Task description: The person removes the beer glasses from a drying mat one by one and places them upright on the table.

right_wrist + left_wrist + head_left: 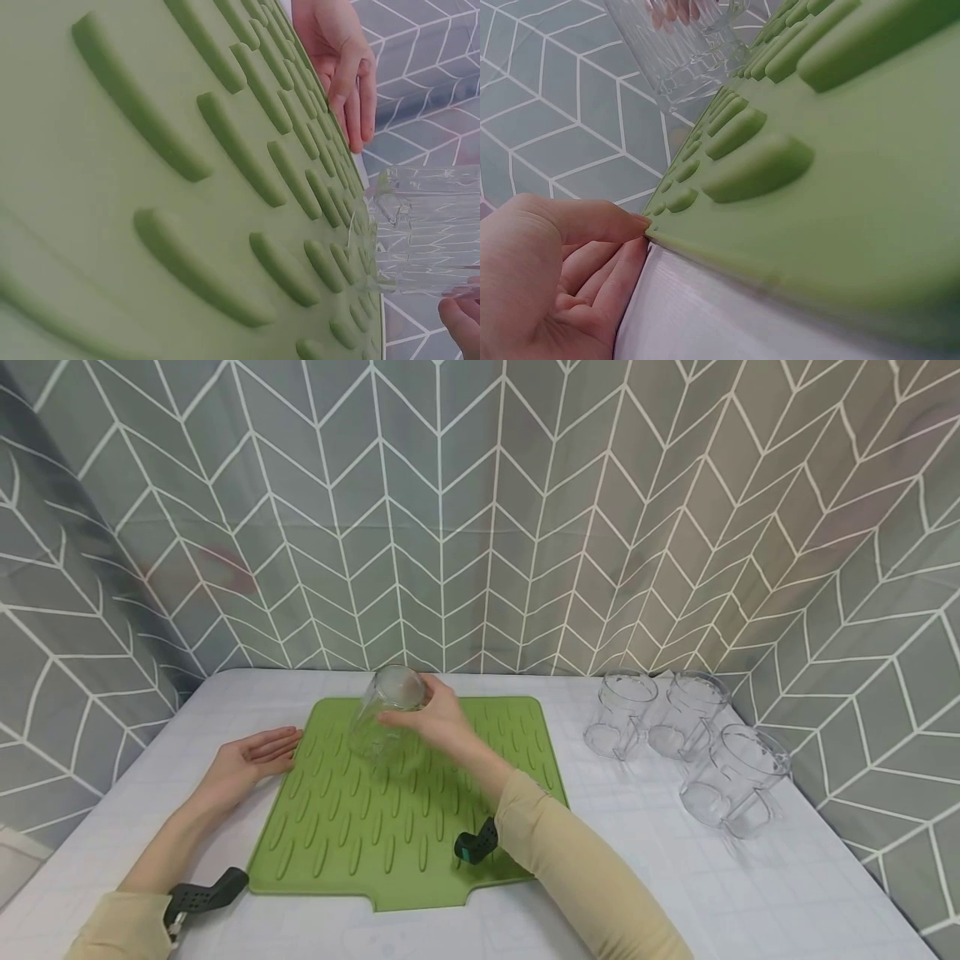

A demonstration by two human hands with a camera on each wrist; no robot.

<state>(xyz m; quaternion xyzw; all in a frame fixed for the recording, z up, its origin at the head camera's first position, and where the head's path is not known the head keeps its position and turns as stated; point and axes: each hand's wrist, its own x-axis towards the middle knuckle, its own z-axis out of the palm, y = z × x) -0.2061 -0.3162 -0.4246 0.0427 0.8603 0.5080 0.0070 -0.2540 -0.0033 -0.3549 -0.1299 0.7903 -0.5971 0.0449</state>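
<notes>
My right hand (441, 717) holds a clear glass mug (375, 722) near its top end, with the thumb on the near side. The mug leans slightly, its lower end right at the far left part of a green ridged drying mat (420, 893). In the right wrist view, fingertips (459, 319) grip the glass (427, 225) at the frame's edge. My left hand (247, 757) lies beside the mat's left edge, fingers extended and fingertips touching it. From the left wrist, the thumb (604, 221) shows right at the mat's edge.
Three more clear glass mugs stand upright to the right of the mat: one at the back (621, 714), another beside it (688, 714) and one nearer (735, 777). A white cloth (570, 893) covers the table. Grey patterned curtains (465, 527) hang behind and at both sides.
</notes>
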